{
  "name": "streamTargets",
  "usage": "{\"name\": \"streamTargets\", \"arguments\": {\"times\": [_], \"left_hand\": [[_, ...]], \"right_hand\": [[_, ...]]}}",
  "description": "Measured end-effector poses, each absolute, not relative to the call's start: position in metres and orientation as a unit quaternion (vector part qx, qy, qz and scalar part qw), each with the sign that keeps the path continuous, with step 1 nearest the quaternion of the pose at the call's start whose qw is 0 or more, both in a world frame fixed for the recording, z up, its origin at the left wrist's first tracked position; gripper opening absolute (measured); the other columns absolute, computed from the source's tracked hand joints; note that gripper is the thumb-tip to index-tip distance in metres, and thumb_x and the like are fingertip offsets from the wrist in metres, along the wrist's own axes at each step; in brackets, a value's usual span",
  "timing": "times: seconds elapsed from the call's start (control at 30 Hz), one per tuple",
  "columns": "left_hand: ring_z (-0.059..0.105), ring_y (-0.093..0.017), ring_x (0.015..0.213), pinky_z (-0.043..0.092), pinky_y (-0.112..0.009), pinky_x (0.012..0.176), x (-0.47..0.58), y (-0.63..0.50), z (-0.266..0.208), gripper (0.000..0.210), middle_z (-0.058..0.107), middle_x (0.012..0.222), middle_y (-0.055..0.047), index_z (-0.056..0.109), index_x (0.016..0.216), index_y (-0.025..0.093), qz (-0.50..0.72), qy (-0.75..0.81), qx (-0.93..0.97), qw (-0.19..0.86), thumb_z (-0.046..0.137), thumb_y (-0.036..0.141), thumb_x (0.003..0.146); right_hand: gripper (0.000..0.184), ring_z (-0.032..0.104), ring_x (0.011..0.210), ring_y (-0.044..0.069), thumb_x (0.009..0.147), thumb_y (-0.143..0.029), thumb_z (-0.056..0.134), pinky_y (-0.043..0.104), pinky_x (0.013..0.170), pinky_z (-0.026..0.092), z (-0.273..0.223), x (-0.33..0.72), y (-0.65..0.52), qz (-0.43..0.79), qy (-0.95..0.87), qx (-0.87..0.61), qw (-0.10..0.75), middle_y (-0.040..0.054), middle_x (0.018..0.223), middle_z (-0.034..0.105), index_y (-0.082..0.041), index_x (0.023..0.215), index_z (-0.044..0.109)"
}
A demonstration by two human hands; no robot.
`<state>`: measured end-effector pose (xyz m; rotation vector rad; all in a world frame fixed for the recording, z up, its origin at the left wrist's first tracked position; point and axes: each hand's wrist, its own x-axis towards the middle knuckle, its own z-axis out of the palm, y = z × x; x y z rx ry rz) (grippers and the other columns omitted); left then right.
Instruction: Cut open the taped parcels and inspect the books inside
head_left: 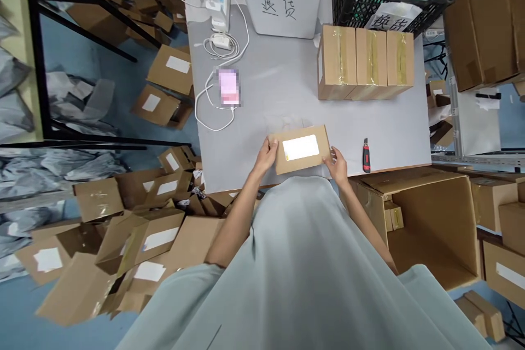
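Between my two hands is a small brown cardboard box [301,166], held at the table's near edge with a white label [301,147] facing up. My left hand [266,156] grips its left end, thumb on top. At the right end, my right hand [337,166] has its fingers closed on the lower corner. A red and black box cutter [366,156] lies on the table to the right of my right hand. Farther back, three taped cardboard boxes [371,65] stand side by side. The underside of the held box is hidden.
On the grey table [279,82] are a white bin [283,5], a black crate [394,5], a power strip [220,8] with cables, and a blurred phone [228,87]. A large open carton [430,229] stands at right. Opened boxes [159,235] pile up on the left floor.
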<state>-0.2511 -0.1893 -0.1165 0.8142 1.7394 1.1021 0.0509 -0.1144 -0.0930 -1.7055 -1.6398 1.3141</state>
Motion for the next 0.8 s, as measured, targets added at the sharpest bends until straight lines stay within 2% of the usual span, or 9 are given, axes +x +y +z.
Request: {"name": "streamTargets", "arguments": {"times": [0.1,0.2,0.37,0.43,0.53,0.67,0.77,0.8], "left_hand": [[0.068,-0.033,0.136,0.052,-0.055,0.122,-0.246,-0.193,-0.122,0.072,0.07,0.15,-0.018,0.059,0.153,0.02,0.453,0.703,0.289,0.467,0.063,0.07,0.101],[0.069,-0.033,0.134,0.052,-0.053,0.121,-0.246,-0.195,-0.124,0.074,0.071,0.148,-0.019,0.061,0.149,0.018,0.475,0.696,0.283,0.459,0.066,0.07,0.097],[0.071,-0.031,0.132,0.055,-0.052,0.119,-0.263,-0.208,-0.126,0.085,0.071,0.15,-0.02,0.06,0.151,0.017,0.485,0.676,0.248,0.496,0.07,0.076,0.09],[0.073,-0.03,0.131,0.056,-0.052,0.118,-0.276,-0.216,-0.128,0.091,0.07,0.15,-0.022,0.058,0.152,0.017,0.478,0.667,0.221,0.527,0.07,0.079,0.087],[0.07,-0.033,0.138,0.056,-0.054,0.118,-0.297,-0.223,-0.13,0.099,0.066,0.154,-0.026,0.052,0.159,0.017,0.46,0.675,0.189,0.546,0.073,0.079,0.085],[0.046,-0.039,0.162,0.041,-0.06,0.131,-0.307,-0.224,-0.116,0.11,0.045,0.173,-0.028,0.044,0.168,0.015,0.445,0.753,0.211,0.437,0.081,0.074,0.082],[0.032,-0.037,0.17,0.027,-0.059,0.139,-0.285,-0.224,-0.081,0.093,0.043,0.177,-0.021,0.055,0.162,0.02,0.435,0.788,0.29,0.326,0.076,0.074,0.09],[0.034,-0.035,0.17,0.027,-0.057,0.139,-0.272,-0.224,-0.065,0.083,0.046,0.176,-0.018,0.057,0.161,0.022,0.435,0.779,0.31,0.329,0.068,0.073,0.098]], "right_hand": [[0.08,0.071,0.126,0.036,0.084,-0.066,0.077,0.055,0.112,0.06,-0.099,0.047,-0.115,0.487,-0.58,-0.612,0.227,0.0233,0.147,0.071,-0.014,0.145,0.069],[0.073,0.071,0.127,0.034,0.084,-0.071,0.074,0.051,0.113,0.059,-0.1,0.049,-0.108,0.516,-0.554,-0.607,0.242,0.02,0.141,0.075,-0.016,0.132,0.075],[0.072,0.064,0.141,0.032,0.091,-0.079,0.058,0.05,0.125,0.048,-0.099,0.06,-0.089,0.535,-0.511,-0.632,0.23,0.0173,0.141,0.076,-0.018,0.124,0.077],[0.071,0.063,0.142,0.033,0.089,-0.078,0.062,0.054,0.125,0.048,-0.099,0.06,-0.086,0.556,-0.499,-0.631,0.208,0.0156,0.14,0.077,-0.019,0.126,0.077],[0.074,0.067,0.138,0.034,0.082,-0.078,0.073,0.055,0.118,0.055,-0.098,0.049,-0.09,0.601,-0.482,-0.613,0.172,0.0145,0.137,0.079,-0.021,0.128,0.077],[0.074,0.073,0.132,0.031,0.082,-0.078,0.078,0.048,0.119,0.056,-0.085,0.023,-0.102,0.678,-0.474,-0.532,0.182,0.0115,0.136,0.08,-0.023,0.132,0.077],[0.072,0.073,0.132,0.033,0.08,-0.072,0.084,0.049,0.122,0.054,-0.069,0.006,-0.11,0.705,-0.474,-0.483,0.215,0.0114,0.137,0.08,-0.023,0.132,0.078],[0.07,0.073,0.132,0.033,0.08,-0.07,0.086,0.05,0.121,0.054,-0.063,0.002,-0.112,0.702,-0.48,-0.479,0.219,0.0115,0.138,0.08,-0.023,0.131,0.079]]}}
